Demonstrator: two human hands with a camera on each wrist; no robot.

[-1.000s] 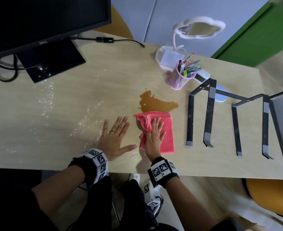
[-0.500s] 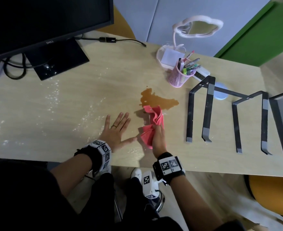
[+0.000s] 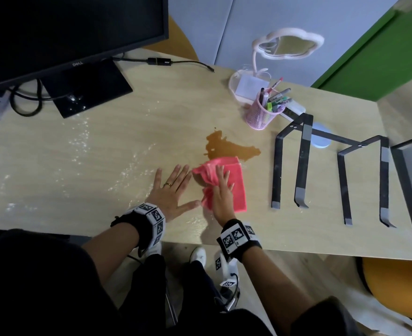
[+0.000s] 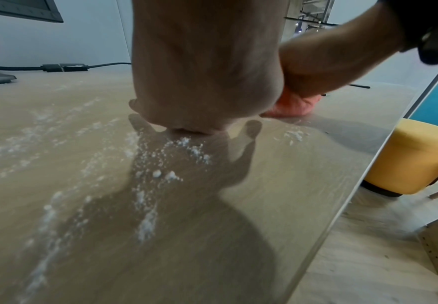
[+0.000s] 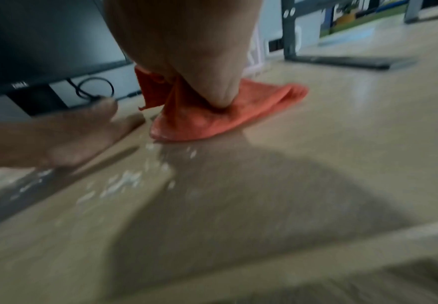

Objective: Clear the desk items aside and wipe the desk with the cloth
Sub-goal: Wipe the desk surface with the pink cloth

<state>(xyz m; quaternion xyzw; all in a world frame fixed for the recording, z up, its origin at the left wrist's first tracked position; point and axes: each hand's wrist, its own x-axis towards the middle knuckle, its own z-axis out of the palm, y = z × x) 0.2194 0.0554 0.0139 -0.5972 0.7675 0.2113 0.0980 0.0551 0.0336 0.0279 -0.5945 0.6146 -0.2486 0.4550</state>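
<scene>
On the desk [image 3: 78,178], left hand [image 3: 169,195] lies flat, fingers [image 3: 173,174] spread; right hand [image 3: 220,192] presses cloth [image 3: 236,187], fingers straight.

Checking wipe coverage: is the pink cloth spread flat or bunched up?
Partly bunched: the cloth lies flat on its right side, but its left side rises in folds beside the right hand pressing it.

The head view is brightly and evenly lit from above, and the worktop [image 3: 78,166] is rendered sharply, though straight edges are bowed toward the corners. Small glints are seen on the monitor base [image 3: 88,88] at far left. In the left wrist view a soft shadow of the left hand [image 4: 204,61] is cast on the near worktop. The right wrist view is smeared by blur, and its near part is dimmed by shadow.
</scene>
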